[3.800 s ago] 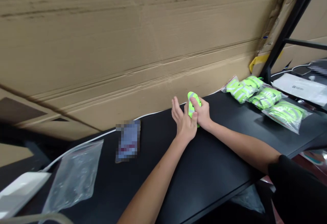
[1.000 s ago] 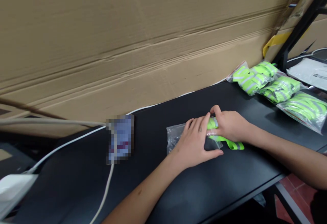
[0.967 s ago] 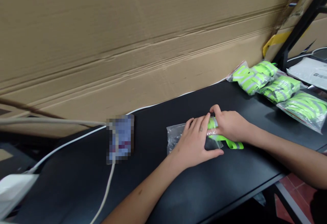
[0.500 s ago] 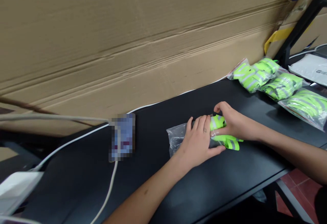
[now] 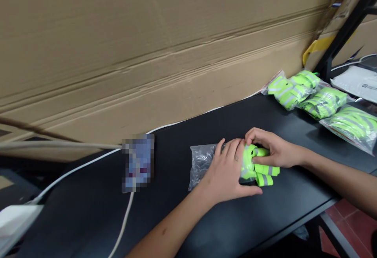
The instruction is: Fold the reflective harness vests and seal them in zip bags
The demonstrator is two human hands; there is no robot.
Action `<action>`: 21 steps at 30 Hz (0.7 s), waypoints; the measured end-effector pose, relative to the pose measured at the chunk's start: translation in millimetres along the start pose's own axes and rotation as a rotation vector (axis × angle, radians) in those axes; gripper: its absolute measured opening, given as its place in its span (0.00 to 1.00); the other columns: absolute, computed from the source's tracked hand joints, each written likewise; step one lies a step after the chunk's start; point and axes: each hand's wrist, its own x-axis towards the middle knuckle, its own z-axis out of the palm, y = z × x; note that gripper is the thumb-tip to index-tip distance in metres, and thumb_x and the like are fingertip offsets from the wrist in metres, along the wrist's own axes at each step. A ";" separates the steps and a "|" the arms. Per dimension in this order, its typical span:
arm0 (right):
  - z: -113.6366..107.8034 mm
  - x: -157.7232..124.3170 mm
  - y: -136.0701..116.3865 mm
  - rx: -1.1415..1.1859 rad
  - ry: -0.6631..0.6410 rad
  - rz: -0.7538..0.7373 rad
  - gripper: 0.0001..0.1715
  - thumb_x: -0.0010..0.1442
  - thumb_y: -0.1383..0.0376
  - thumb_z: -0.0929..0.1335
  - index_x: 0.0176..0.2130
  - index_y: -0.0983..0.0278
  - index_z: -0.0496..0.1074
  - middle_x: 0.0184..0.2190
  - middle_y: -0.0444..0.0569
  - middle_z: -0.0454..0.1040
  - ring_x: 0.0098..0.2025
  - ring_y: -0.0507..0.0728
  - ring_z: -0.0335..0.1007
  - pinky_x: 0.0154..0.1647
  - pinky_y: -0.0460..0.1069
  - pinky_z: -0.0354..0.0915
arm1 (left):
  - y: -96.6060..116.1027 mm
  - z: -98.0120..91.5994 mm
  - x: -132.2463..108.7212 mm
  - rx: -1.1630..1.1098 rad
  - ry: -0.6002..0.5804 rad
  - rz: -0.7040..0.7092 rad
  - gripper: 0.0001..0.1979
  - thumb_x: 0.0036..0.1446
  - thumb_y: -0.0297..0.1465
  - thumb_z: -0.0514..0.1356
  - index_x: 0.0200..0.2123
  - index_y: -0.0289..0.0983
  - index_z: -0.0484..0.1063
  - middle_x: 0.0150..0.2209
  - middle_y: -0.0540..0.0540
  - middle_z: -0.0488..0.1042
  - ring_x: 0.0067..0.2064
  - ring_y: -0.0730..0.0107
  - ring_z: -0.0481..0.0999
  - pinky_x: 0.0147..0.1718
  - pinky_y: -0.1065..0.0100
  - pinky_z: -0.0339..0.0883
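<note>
A clear plastic bag (image 5: 200,163) lies on the black table, with folded neon-yellow reflective straps (image 5: 266,169) partly inside its right end. The straps carry grey stripes, and their loose folded ends stick out to the right. My left hand (image 5: 225,171) rests flat over the bag, fingers stretched out and thumb spread, hiding its middle. On the bag's right side, my right hand (image 5: 273,148) is closed around the straps, thumb on top near my left fingertips. How deep the straps sit in the bag is hidden.
Several filled bags of reflective straps (image 5: 325,101) lie at the right back. A white package (image 5: 356,81) is behind them. A blurred phone-like object (image 5: 141,161) with a cable (image 5: 125,222) lies left. Cardboard (image 5: 165,69) walls off the table's back.
My right hand has bent its fingers down onto the straps beside the bag's opening. The strap ends have shifted and fanned out. My left hand stays on the bag; the view has shifted slightly.
</note>
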 end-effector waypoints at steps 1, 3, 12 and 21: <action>-0.5 1.5 0.5 0.002 0.007 -0.021 0.17 0.59 0.66 0.72 0.46 0.61 0.65 0.46 0.50 0.66 0.47 0.56 0.69 0.50 0.54 0.69 | 0.7 0.7 0.5 -0.002 0.006 -0.016 0.56 0.46 0.63 0.63 0.65 0.30 0.54 0.62 0.28 0.67 0.64 0.40 0.66 0.66 0.39 0.51; -2.2 2.0 -0.1 -0.066 0.028 -0.072 0.15 0.61 0.63 0.72 0.45 0.61 0.67 0.46 0.51 0.68 0.47 0.56 0.70 0.51 0.55 0.70 | 1.7 2.4 1.7 0.001 0.015 -0.057 0.52 0.48 0.61 0.64 0.64 0.31 0.56 0.61 0.29 0.68 0.62 0.41 0.68 0.64 0.40 0.55; -2.2 -49.4 -11.1 -0.672 0.001 -0.384 0.16 0.60 0.55 0.75 0.42 0.62 0.73 0.54 0.60 0.70 0.62 0.67 0.64 0.58 0.63 0.68 | -0.3 7.9 0.6 0.039 0.024 -0.059 0.49 0.53 0.56 0.64 0.65 0.29 0.55 0.63 0.29 0.67 0.64 0.43 0.67 0.64 0.41 0.56; 2.7 -54.4 -6.7 -0.689 -0.016 -0.296 0.16 0.67 0.71 0.65 0.54 0.62 0.66 0.62 0.61 0.68 0.68 0.66 0.59 0.64 0.67 0.65 | 4.4 5.3 0.8 0.069 0.011 -0.049 0.45 0.56 0.51 0.62 0.66 0.27 0.54 0.64 0.28 0.65 0.64 0.42 0.66 0.64 0.42 0.55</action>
